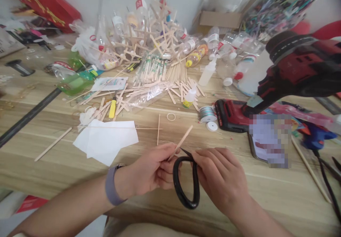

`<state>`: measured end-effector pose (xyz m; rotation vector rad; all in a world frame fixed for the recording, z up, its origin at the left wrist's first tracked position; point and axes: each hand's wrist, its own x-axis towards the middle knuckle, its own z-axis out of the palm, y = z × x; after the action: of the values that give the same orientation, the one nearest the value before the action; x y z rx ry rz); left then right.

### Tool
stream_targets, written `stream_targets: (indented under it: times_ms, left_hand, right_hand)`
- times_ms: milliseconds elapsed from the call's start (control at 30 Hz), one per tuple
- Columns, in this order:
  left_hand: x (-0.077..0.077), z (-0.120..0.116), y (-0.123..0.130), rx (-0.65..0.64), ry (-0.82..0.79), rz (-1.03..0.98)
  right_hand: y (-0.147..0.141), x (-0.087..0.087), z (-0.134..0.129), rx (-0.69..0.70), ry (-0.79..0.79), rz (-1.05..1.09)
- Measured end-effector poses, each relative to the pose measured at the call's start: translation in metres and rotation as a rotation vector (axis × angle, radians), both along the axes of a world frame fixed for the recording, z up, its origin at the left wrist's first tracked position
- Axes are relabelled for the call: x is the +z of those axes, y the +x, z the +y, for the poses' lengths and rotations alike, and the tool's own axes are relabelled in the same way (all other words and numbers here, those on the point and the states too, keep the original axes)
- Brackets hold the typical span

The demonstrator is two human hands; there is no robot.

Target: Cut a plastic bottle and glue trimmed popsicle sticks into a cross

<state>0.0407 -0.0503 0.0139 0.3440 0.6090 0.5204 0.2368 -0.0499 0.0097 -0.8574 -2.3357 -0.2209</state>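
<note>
My left hand [157, 166] is closed around a wooden craft stick [185, 136] that slants up to the right. In my right hand [222, 174] is a pair of black-handled scissors [197, 190], gripped near the blades, with one large handle loop hanging down between the hands. The narrow dark blade tip points left at the stick; whether it touches the wood I cannot tell. Just beyond my left hand, a thin stick [159, 130] lies across a long skewer [146, 128]. Farther back is a rubber band [171, 117]. White paper sheets [112, 139] lie to the left.
A red-and-black cordless drill [234, 114] stands at right, near a phone [257, 148] and a blue glue gun [317, 135]. Craft sticks [149, 89], a thread spool [207, 113], glue bottles [190, 96] and plastic bottles [213, 39] crowd the back. One loose stick [53, 144] lies left.
</note>
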Motion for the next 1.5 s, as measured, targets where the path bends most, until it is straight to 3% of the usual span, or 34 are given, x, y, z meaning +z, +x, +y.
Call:
stream_targets:
  times_ms: [667, 800, 967, 1100, 1267, 1333, 1500]
  left_hand:
    - [-0.001, -0.004, 0.000, 0.018, 0.018, 0.173]
    - [0.001, -0.006, 0.003, 0.052, 0.132, 0.232]
    - [-0.004, -0.005, 0.004, 0.132, 0.345, 0.200]
    - [-0.008, -0.003, 0.003, 0.131, 0.484, 0.221]
    - [-0.005, -0.003, 0.001, 0.105, 0.580, 0.296]
    - [-0.003, -0.003, -0.001, 0.090, 0.638, 0.383]
    - [0.003, 0.001, -0.007, 0.030, 0.817, 0.570]
  right_hand:
    - [0.000, 0.001, 0.000, -0.019, -0.018, -0.035]
    - [-0.001, 0.000, 0.000, -0.014, -0.043, 0.027]
    - [-0.006, 0.001, 0.001, -0.025, -0.188, 0.189]
    - [-0.007, 0.002, 0.000, -0.121, -0.376, 0.275]
    - [-0.008, 0.009, -0.003, -0.093, -0.712, 0.368]
    - [-0.008, 0.013, -0.003, -0.054, -0.929, 0.427]
    - [-0.004, 0.017, 0.003, 0.152, -1.657, 0.647]
